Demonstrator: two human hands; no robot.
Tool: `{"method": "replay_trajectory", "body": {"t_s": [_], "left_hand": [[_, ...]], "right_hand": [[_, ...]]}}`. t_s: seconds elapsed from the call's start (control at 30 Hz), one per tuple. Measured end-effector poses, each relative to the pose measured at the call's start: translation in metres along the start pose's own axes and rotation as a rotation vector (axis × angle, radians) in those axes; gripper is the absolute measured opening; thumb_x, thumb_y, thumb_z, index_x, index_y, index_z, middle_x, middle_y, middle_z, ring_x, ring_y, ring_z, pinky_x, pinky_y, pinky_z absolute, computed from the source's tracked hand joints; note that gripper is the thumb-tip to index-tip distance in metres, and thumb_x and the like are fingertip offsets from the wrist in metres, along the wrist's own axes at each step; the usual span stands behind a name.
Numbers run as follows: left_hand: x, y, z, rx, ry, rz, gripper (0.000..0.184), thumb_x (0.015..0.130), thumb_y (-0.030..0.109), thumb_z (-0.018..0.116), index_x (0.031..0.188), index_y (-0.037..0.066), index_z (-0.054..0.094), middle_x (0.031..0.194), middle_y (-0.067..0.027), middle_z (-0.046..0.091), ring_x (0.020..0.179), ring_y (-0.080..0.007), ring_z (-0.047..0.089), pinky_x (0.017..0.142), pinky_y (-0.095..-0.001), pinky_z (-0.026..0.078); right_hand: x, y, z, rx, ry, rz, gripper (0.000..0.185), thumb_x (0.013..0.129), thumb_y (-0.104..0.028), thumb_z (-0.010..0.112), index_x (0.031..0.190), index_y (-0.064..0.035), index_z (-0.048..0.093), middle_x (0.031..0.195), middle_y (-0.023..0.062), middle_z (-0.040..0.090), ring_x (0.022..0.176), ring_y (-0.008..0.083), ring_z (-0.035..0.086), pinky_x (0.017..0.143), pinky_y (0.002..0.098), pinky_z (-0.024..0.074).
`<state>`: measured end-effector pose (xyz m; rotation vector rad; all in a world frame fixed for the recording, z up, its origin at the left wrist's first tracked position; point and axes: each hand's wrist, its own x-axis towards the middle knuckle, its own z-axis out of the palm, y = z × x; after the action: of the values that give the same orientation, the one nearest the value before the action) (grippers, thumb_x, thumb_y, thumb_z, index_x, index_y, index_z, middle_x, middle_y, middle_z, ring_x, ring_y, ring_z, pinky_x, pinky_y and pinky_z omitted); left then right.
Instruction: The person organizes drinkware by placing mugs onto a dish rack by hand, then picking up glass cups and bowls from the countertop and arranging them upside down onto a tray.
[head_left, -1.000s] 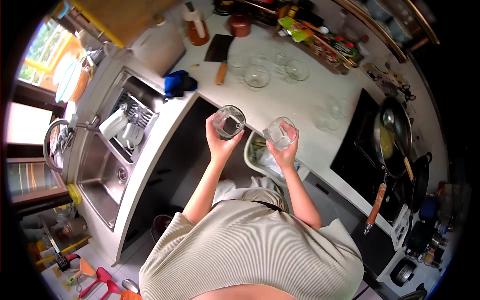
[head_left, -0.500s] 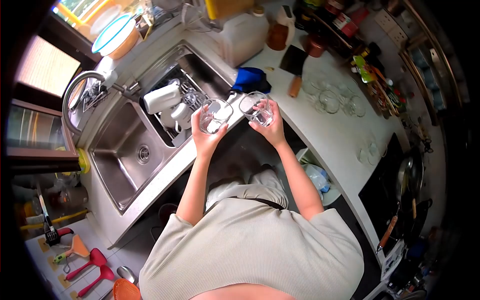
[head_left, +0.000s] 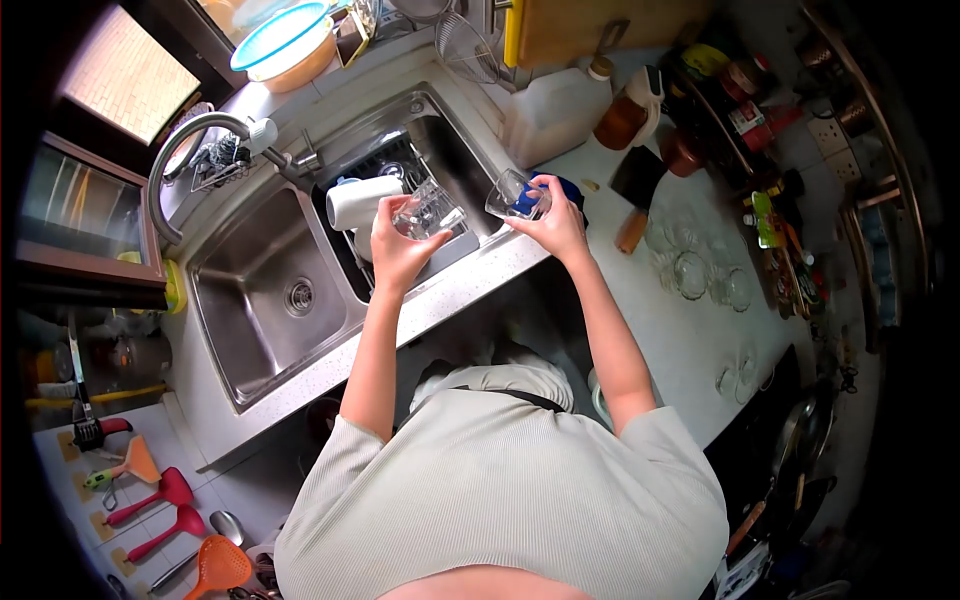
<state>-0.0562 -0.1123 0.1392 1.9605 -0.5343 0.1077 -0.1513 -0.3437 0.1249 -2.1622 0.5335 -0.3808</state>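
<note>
My left hand is closed around a clear drinking glass, held over the dish rack in the right-hand sink basin. A second clear glass is in my right hand, tilted to the left above the sink's front right corner. Both glasses look see-through and without liquid. Directly beyond my left hand, a white mug lies on its side among other dishes in the rack, partly hidden by the hand. Behind my right hand, a blue cloth shows on the counter.
The left sink basin has a curved faucet behind it. To the right, several glasses stand on the counter near a cleaver and a large plastic jug. Utensils hang at lower left.
The view has turned toward the sink. Both hands keep their glasses, which have gone from fairly upright to tilted. My left hand's glass is now over the dish rack.
</note>
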Motion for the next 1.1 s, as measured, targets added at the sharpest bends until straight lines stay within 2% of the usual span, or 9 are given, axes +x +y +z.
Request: {"method": "replay_trajectory", "body": {"t_s": [0.07,0.13,0.17,0.3,0.57,0.67,0.87,1.07,1.1], "left_hand": [[0.008,-0.003,0.0,0.006,-0.004,0.005,0.06,0.055,0.021,0.087,0.104,0.007,0.055,0.099,-0.0084,0.061,0.088,-0.0195,0.061,0.073,-0.0304,0.052],[0.016,0.006,-0.005,0.081,-0.012,0.01,0.059,0.056,0.021,0.087,0.104,0.007,0.057,0.098,-0.0085,0.061,0.089,-0.0198,0.061,0.071,-0.0314,0.052],[0.018,0.011,-0.008,0.109,-0.018,0.019,0.062,0.054,0.026,0.087,0.106,0.006,0.059,0.101,-0.0106,0.064,0.094,-0.0249,0.063,0.083,-0.0345,0.05],[0.03,0.009,-0.012,0.288,-0.056,0.155,0.063,0.051,0.027,0.086,0.104,0.007,0.06,0.101,-0.0102,0.064,0.099,-0.03,0.06,0.087,-0.0376,0.047],[0.046,0.028,-0.009,0.558,-0.157,0.13,0.059,0.051,0.031,0.083,0.102,0.01,0.062,0.102,-0.0053,0.065,0.101,-0.0251,0.059,0.087,-0.0345,0.048],[0.049,0.033,-0.005,0.544,-0.141,0.161,0.055,0.051,0.029,0.079,0.099,0.009,0.063,0.097,-0.003,0.065,0.097,-0.0246,0.059,0.08,-0.0351,0.05],[0.05,0.043,-0.001,0.501,-0.115,0.18,0.054,0.051,0.03,0.08,0.098,0.01,0.063,0.096,-0.0015,0.065,0.096,-0.024,0.06,0.078,-0.0349,0.051],[0.044,0.035,-0.002,0.396,-0.052,0.189,0.06,0.05,0.032,0.083,0.102,0.009,0.062,0.094,-0.005,0.066,0.094,-0.0248,0.061,0.078,-0.0363,0.051],[0.042,0.034,-0.004,0.337,-0.07,0.11,0.062,0.051,0.033,0.084,0.103,0.008,0.061,0.095,-0.0061,0.066,0.093,-0.0243,0.062,0.079,-0.0355,0.051]], "right_hand": [[0.008,-0.007,-0.006,-0.091,-0.02,-0.076,0.067,0.059,-0.037,0.084,0.111,-0.0132,0.049,0.104,0.012,0.067,0.092,0.0321,0.065,0.081,0.0395,0.051],[0.014,-0.018,-0.012,-0.168,-0.046,-0.099,0.06,0.058,-0.031,0.081,0.108,-0.0148,0.052,0.101,0.0096,0.066,0.094,0.0308,0.063,0.081,0.0395,0.0505],[0.017,-0.02,-0.013,-0.199,-0.059,-0.122,0.058,0.057,-0.029,0.08,0.108,-0.0154,0.053,0.101,0.0092,0.066,0.094,0.0303,0.063,0.082,0.039,0.0502],[0.025,-0.027,-0.012,-0.352,-0.096,-0.179,0.054,0.056,-0.023,0.076,0.106,-0.0194,0.057,0.099,0.0065,0.061,0.099,0.0285,0.058,0.087,0.0392,0.0467],[0.028,-0.032,-0.005,-0.498,-0.082,-0.278,0.05,0.056,-0.021,0.071,0.104,-0.0227,0.059,0.097,0.0036,0.057,0.096,0.025,0.057,0.083,0.0385,0.0423],[0.026,-0.033,-0.006,-0.524,-0.071,-0.281,0.049,0.056,-0.022,0.072,0.103,-0.0231,0.059,0.096,0.0031,0.057,0.096,0.0242,0.057,0.084,0.0383,0.0413],[0.02,-0.031,-0.006,-0.535,-0.031,-0.311,0.048,0.056,-0.024,0.073,0.103,-0.0238,0.06,0.094,0.0028,0.059,0.096,0.0232,0.057,0.09,0.0381,0.0379],[0.008,-0.035,-0.003,-0.434,0.033,-0.163,0.057,0.055,-0.025,0.075,0.109,-0.0209,0.059,0.102,0.0025,0.061,0.102,0.0231,0.058,0.098,0.0374,0.0341],[0.007,-0.032,-0.002,-0.395,0.047,-0.138,0.059,0.055,-0.027,0.079,0.11,-0.0201,0.058,0.105,0.0029,0.062,0.103,0.0249,0.059,0.098,0.0384,0.0352]]}}
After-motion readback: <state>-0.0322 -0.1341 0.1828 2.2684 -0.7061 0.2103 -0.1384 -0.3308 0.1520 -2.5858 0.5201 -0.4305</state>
